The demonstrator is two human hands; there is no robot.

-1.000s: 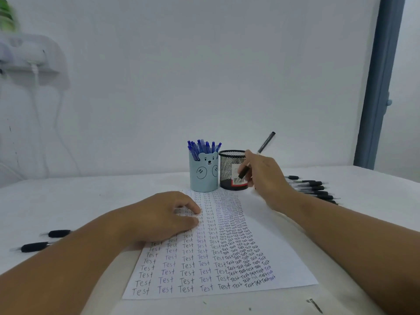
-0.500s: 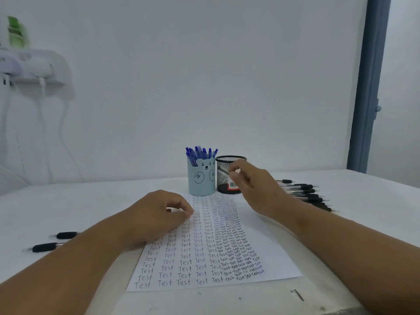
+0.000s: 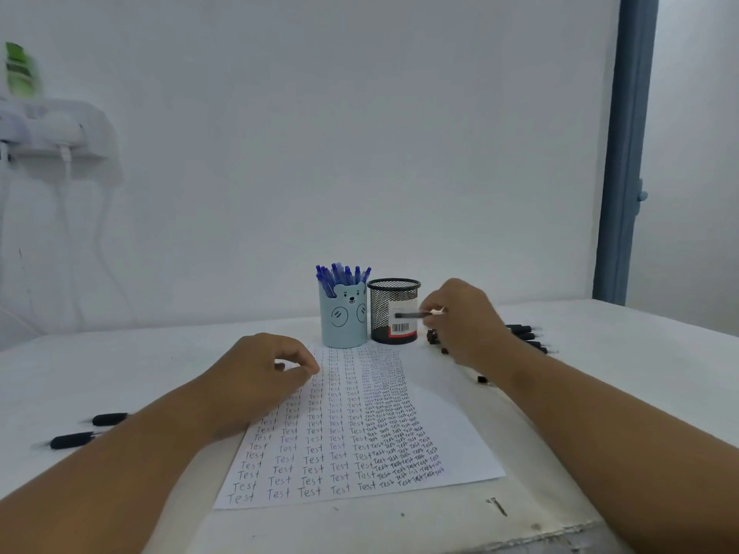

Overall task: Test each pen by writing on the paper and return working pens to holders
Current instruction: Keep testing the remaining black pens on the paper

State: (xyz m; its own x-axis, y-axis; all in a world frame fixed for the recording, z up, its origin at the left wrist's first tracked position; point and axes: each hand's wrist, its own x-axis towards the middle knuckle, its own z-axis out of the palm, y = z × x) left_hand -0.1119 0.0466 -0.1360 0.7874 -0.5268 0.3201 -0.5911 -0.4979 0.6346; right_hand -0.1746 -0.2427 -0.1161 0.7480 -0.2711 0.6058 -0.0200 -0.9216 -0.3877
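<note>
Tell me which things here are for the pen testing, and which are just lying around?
For the job: paper, pen pinched in the right hand, left hand on the paper, mesh holder, bear holder, black pens.
Lying about: small nail, wall shelf, green bottle.

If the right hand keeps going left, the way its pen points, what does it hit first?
Probably the black mesh holder: the pen that the right hand pinches already overlaps its labelled side. Depth is unclear, so it may pass in front.
</note>
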